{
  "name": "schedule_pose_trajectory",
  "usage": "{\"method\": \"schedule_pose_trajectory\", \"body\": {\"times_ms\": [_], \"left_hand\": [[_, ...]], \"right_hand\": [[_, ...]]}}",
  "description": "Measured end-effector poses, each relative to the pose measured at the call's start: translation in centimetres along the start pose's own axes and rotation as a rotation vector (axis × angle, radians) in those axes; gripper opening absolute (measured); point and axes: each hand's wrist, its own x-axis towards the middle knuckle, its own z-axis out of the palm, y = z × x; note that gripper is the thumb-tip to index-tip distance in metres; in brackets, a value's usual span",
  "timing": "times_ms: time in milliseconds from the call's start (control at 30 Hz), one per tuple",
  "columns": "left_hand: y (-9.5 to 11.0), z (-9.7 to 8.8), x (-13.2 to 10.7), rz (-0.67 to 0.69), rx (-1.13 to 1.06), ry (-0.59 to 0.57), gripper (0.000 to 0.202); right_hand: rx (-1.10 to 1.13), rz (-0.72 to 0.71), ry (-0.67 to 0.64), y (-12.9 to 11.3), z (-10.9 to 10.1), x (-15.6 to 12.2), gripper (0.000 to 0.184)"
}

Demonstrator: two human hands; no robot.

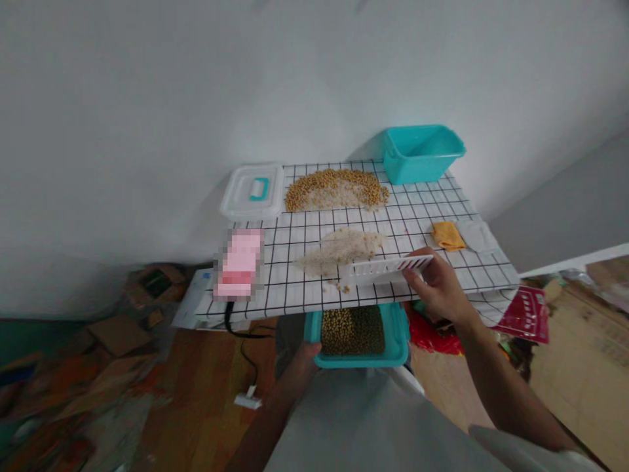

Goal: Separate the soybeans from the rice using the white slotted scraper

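Observation:
My right hand (439, 286) is closed on the end of a white slotted scraper (388, 267) that lies on the grid-patterned table (432, 203), just right of a pile of pale grains (340, 249). A few loose beans (339, 286) lie near the table's front edge. My left hand (305, 357) holds a teal tray (398, 341) of soybeans under that edge; its fingers are mostly hidden beneath the tray. A larger heap of soybeans mixed with pale grains (337, 189) lies farther back.
A teal bin (421, 153) stands at the back right. A clear lid with a teal handle (253, 191) sits back left, a pink blurred object (239, 263) front left, an orange cloth (447, 235) and clear plastic piece (476, 235) on the right. Clutter covers the floor.

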Motion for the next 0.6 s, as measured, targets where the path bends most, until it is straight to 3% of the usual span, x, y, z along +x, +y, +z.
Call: {"method": "schedule_pose_trajectory", "body": {"times_ms": [267, 600], "left_hand": [[0.4, 0.6, 0.1, -0.019, -0.044, -0.078, 0.016], [-0.8, -0.2, 0.9, -0.106, -0.072, -0.172, 0.022]], "right_hand": [[-0.009, -0.008, 0.016, 0.2, -0.5, -0.5, 0.012], [-0.027, 0.027, 0.018, 0.0, -1.2, -1.3, 0.012]]}}
